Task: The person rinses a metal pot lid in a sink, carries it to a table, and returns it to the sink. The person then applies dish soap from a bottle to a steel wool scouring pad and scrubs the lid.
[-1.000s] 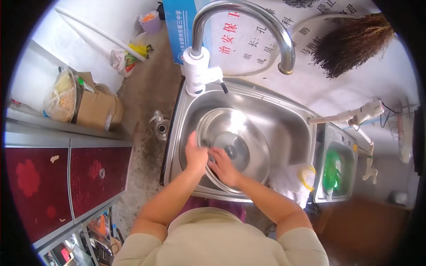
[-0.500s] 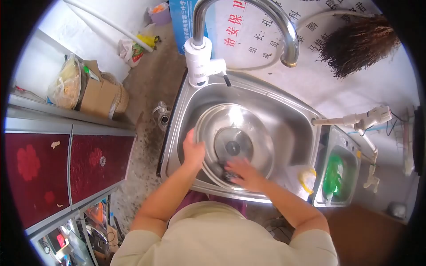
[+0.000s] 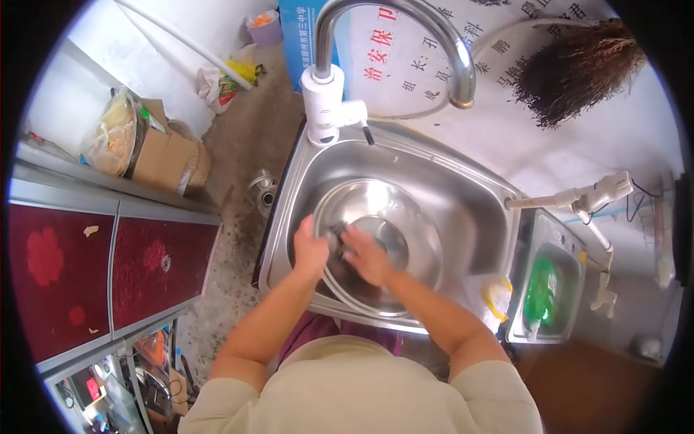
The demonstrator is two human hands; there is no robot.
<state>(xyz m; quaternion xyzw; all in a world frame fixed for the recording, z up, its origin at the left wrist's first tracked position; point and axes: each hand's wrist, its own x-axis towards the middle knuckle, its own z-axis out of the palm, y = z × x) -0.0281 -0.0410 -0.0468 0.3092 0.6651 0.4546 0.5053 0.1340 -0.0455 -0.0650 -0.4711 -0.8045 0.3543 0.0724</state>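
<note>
A round steel basin (image 3: 423, 246) rests in the large metal sink (image 3: 473, 239). My left hand (image 3: 311, 249) is closed on the basin's left rim. Inside the basin near that rim, my right hand (image 3: 363, 253) presses a dark grey scrubber (image 3: 336, 235) against the wall; its fingers are partly blurred. A round, lighter patch shows at the basin's bottom. Above the sink's back left corner stands a white faucet (image 3: 322, 105) with a curved chrome spout, and no water is seen coming from it.
A smaller sink (image 3: 571, 289) on the right holds a green item (image 3: 541, 289). A white and yellow bag (image 3: 495, 298) lies at the large sink's right front corner. Red cabinets (image 3: 61, 282) stand left. A dark broom (image 3: 578, 72) is at the back right.
My right hand has moved from the basin's near side up and left towards my left hand. My left hand stays on the rim. The camera view has shifted slightly.
</note>
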